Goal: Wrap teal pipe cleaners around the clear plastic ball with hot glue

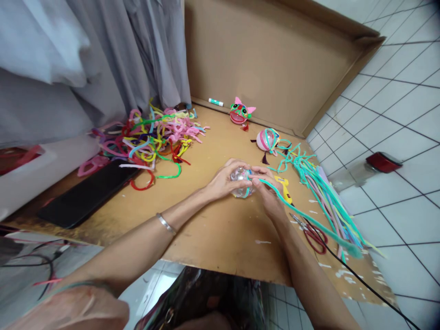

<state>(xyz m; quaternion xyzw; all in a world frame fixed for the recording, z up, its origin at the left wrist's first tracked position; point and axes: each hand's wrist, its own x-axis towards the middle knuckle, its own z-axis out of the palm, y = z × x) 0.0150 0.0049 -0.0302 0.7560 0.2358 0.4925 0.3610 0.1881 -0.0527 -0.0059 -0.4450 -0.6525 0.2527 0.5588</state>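
Observation:
My left hand cups a clear plastic ball from the left, just above the cardboard work surface. On the ball's right side my right hand presses a teal pipe cleaner against it; the pipe cleaner trails off to the lower right. A turn of teal shows around the ball. A silver bangle is on my left wrist.
A heap of coloured pipe cleaners lies at the back left, a bundle of teal and pastel ones at the right. A finished pink-eared ball figure, a half-wrapped pink ball, a yellow glue gun, red-handled scissors, a glue stick and a black tablet lie around.

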